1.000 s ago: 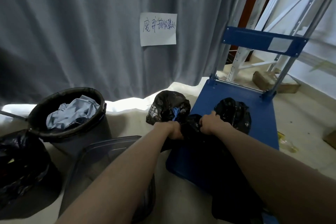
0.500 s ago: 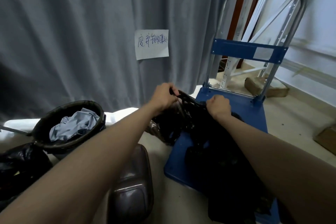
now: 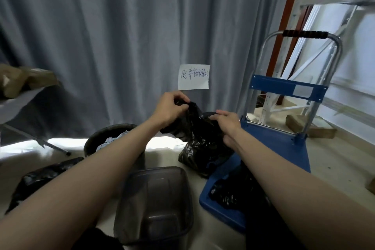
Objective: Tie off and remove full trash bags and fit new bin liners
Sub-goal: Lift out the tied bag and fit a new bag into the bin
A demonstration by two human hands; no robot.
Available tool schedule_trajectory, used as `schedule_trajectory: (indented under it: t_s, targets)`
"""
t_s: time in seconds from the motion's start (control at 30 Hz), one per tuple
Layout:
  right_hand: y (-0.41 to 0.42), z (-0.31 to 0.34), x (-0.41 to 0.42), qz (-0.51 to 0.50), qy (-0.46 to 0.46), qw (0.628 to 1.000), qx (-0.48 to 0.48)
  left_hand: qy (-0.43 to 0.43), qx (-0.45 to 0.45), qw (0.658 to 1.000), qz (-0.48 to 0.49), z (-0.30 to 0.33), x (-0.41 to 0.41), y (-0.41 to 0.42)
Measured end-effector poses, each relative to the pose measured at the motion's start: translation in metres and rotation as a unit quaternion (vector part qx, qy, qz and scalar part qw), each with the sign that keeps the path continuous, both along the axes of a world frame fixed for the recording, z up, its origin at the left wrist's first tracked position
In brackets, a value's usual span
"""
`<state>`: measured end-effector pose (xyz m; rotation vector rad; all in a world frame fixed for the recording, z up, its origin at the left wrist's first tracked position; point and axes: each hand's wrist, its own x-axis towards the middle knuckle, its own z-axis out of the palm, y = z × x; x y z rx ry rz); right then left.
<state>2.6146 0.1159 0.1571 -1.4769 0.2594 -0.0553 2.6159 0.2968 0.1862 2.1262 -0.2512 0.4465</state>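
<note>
— While both hands cling to that thin black liner point(image 3: 194, 128), what could go wrong?

— It could tear if pulled apart sharply. The left hand point(image 3: 170, 107) pinches its top edge; the right hand point(image 3: 228, 121) grips the film beside it, the two close together above the blue cart point(image 3: 284, 148).

— Counts, biggest first?

— One cart; two bins, a round one point(image 3: 113, 134) holding blue cloth and a bare translucent one point(image 3: 154, 203); three filled black bags, I think; one paper note point(image 3: 193, 77).
</note>
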Motion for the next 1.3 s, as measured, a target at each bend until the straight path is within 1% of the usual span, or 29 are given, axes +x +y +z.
schedule_trajectory:
  t_s: [0.07, 0.1, 0.2, 0.23, 0.33, 0.37, 0.43, 0.5, 0.57, 0.6, 0.63, 0.67, 0.7, 0.73, 0.77, 0.8, 0.83, 0.9, 0.97, 1.03, 1.1, 1.13, 1.17, 1.2, 1.23, 1.3]
  targets:
    - [0.012, 0.001, -0.008, 0.016, 0.006, 1.000, -0.003, -0.003, -0.003, 1.000, -0.013, -0.001, -0.020, 0.018]
    - [0.016, 0.003, -0.011, 0.022, -0.005, 1.000, -0.005, 0.010, 0.003, 1.000, -0.029, -0.001, -0.031, 0.026]
    - [0.029, 0.013, -0.020, 0.040, -0.061, 0.997, 0.002, 0.111, 0.026, 0.991, -0.076, -0.009, -0.057, 0.052]
    - [0.035, 0.017, -0.023, 0.051, -0.080, 0.995, 0.002, 0.117, 0.039, 0.990, -0.073, -0.012, -0.061, 0.060]
    - [0.054, 0.030, -0.037, 0.120, -0.118, 0.986, 0.011, 0.045, 0.093, 0.994, -0.030, -0.018, -0.067, 0.074]
    - [0.062, 0.032, -0.043, 0.161, -0.121, 0.979, 0.030, 0.029, 0.116, 0.993, -0.014, -0.016, -0.071, 0.077]
    - [0.075, 0.034, -0.053, 0.267, -0.110, 0.955, 0.075, 0.007, 0.177, 0.984, 0.023, -0.019, -0.072, 0.083]
    - [0.086, 0.035, -0.066, 0.363, -0.094, 0.922, 0.096, -0.001, 0.218, 0.975, 0.049, -0.019, -0.076, 0.088]
    - [0.090, 0.036, -0.075, 0.397, -0.090, 0.908, 0.096, 0.017, 0.237, 0.970, 0.060, -0.017, -0.080, 0.094]
    - [0.089, 0.035, -0.075, 0.390, -0.090, 0.913, 0.080, 0.024, 0.234, 0.970, 0.067, -0.013, -0.083, 0.096]
    - [0.087, 0.034, -0.075, 0.381, -0.092, 0.919, 0.042, 0.023, 0.220, 0.972, 0.074, -0.011, -0.086, 0.098]
    - [0.083, 0.033, -0.074, 0.373, -0.098, 0.923, -0.018, 0.026, 0.197, 0.977, 0.079, -0.008, -0.089, 0.100]
    - [0.079, 0.030, -0.072, 0.371, -0.102, 0.918, -0.095, 0.031, 0.170, 0.982, 0.081, -0.006, -0.091, 0.101]
    - [0.074, 0.026, -0.071, 0.372, -0.105, 0.904, -0.183, 0.041, 0.143, 0.985, 0.082, -0.004, -0.094, 0.102]
    - [0.070, 0.020, -0.070, 0.369, -0.106, 0.882, -0.272, 0.049, 0.118, 0.989, 0.075, -0.003, -0.095, 0.103]
    - [0.066, 0.013, -0.067, 0.369, -0.106, 0.858, -0.341, 0.058, 0.098, 0.991, 0.070, -0.002, -0.097, 0.102]
    - [0.064, 0.006, -0.065, 0.378, -0.103, 0.839, -0.378, 0.068, 0.082, 0.992, 0.064, -0.002, -0.098, 0.101]
    - [0.063, -0.005, -0.066, 0.420, -0.085, 0.822, -0.375, 0.088, 0.051, 0.993, 0.053, -0.003, -0.102, 0.098]
    - [0.070, -0.011, -0.072, 0.447, -0.075, 0.817, -0.356, 0.112, 0.029, 0.992, 0.054, -0.008, -0.101, 0.098]
    - [0.080, -0.019, -0.077, 0.425, -0.062, 0.843, -0.325, 0.141, 0.014, 0.989, 0.042, -0.017, -0.101, 0.092]
    - [0.089, -0.034, -0.082, 0.407, 0.014, 0.875, -0.263, 0.177, 0.041, 0.983, 0.026, -0.029, -0.103, 0.084]
    - [0.092, -0.044, -0.083, 0.412, 0.057, 0.878, -0.235, 0.196, 0.059, 0.979, 0.018, -0.035, -0.105, 0.080]
    - [0.094, -0.054, -0.085, 0.425, 0.096, 0.871, -0.227, 0.211, 0.096, 0.973, 0.006, -0.041, -0.108, 0.076]
    - [0.095, -0.064, -0.086, 0.443, 0.129, 0.853, -0.243, 0.227, 0.156, 0.961, -0.001, -0.048, -0.110, 0.073]
    - [0.095, -0.072, -0.086, 0.468, 0.154, 0.824, -0.279, 0.247, 0.213, 0.945, -0.008, -0.054, -0.113, 0.071]
    - [0.093, -0.079, -0.085, 0.505, 0.183, 0.754, -0.377, 0.309, 0.305, 0.900, -0.042, -0.072, -0.114, 0.073]
